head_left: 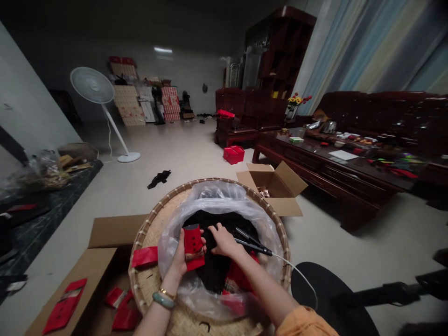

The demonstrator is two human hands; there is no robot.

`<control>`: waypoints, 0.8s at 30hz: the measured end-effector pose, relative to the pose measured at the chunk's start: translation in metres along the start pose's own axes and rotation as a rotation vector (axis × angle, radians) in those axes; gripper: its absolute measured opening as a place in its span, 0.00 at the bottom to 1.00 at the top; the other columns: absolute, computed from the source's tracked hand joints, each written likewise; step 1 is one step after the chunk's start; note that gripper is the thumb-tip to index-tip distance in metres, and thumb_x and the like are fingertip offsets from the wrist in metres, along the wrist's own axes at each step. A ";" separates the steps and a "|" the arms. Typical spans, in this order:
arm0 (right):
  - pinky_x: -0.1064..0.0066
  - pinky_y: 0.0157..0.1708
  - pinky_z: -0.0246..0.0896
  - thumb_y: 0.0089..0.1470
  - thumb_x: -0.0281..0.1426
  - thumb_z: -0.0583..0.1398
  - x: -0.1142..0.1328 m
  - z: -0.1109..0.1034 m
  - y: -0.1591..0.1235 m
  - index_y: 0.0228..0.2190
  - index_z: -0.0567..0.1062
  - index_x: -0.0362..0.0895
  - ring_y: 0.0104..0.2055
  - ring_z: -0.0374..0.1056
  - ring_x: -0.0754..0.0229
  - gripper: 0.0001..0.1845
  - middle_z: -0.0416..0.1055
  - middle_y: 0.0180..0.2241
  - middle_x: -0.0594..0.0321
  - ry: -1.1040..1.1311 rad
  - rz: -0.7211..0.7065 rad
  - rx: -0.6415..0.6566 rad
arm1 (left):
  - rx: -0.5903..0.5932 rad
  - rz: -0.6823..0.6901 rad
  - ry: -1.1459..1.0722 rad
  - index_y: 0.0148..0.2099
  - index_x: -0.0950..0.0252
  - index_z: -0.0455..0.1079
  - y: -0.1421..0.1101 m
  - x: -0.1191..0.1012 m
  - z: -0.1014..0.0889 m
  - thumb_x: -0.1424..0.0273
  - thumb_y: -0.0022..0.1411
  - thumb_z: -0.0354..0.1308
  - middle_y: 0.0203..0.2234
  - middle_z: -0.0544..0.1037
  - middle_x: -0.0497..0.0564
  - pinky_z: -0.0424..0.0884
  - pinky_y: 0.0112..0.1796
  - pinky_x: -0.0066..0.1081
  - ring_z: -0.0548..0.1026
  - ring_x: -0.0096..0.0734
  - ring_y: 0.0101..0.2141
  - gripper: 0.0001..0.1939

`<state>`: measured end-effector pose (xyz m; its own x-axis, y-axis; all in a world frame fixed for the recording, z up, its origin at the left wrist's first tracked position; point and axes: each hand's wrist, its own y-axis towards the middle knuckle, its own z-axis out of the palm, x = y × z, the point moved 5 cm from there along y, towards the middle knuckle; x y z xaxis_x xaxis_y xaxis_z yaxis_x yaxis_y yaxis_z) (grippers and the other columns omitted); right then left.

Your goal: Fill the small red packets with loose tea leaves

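My left hand (pixel 179 252) grips a red pouch (pixel 193 240) with dark printing, its top edge facing up. Above dark loose leaf-like material (pixel 213 268), my right hand (pixel 224 240) hangs with fingers apart and nothing visible in them. That material fills a clear plastic bag (pixel 175 224) set on a round woven bamboo tray (pixel 154 289). Beside my right hand lies a black straightener-like clamp (pixel 255 245) with a white cord. More red pouches (pixel 241 275) sit in the bag under my right forearm, and another red pouch (pixel 145 257) rests at the tray's left.
An open cardboard box (pixel 101 275) with red pouches stands at left. Beyond the tray are another open carton (pixel 280 186), a red box (pixel 234 154) and a dark wooden table (pixel 315 158). A white fan (pixel 129 157) stands far left; a black round base (pixel 329 298) is at right.
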<state>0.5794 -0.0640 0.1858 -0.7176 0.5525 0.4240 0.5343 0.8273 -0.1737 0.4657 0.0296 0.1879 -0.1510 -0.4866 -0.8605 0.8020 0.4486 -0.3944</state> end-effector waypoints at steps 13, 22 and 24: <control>0.66 0.36 0.60 0.36 0.26 0.63 0.000 0.009 -0.001 0.47 0.64 0.48 0.46 0.60 0.50 0.33 0.59 0.47 0.54 -0.069 0.011 -0.130 | 0.045 0.017 0.011 0.45 0.65 0.70 -0.002 0.002 0.006 0.42 0.56 0.40 0.25 0.79 0.56 0.74 0.28 0.37 0.78 0.44 0.30 0.35; 0.75 0.32 0.56 0.35 0.25 0.61 -0.026 -0.039 0.005 0.33 0.71 0.44 0.33 0.63 0.62 0.17 0.67 0.30 0.67 0.328 -0.048 -0.222 | 0.121 -0.068 -0.116 0.47 0.68 0.68 0.005 0.011 0.008 0.45 0.56 0.45 0.27 0.79 0.59 0.75 0.29 0.37 0.78 0.43 0.28 0.32; 0.76 0.31 0.56 0.36 0.24 0.60 -0.027 -0.060 0.004 0.34 0.70 0.43 0.32 0.63 0.63 0.17 0.68 0.30 0.68 0.394 -0.116 -0.236 | 0.154 -0.072 -0.105 0.47 0.66 0.68 0.007 0.012 0.011 0.46 0.57 0.46 0.28 0.79 0.58 0.74 0.28 0.36 0.78 0.42 0.29 0.31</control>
<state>0.6275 -0.0817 0.2276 -0.5787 0.3394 0.7415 0.5801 0.8104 0.0818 0.4762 0.0189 0.1781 -0.1560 -0.5925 -0.7904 0.8715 0.2941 -0.3924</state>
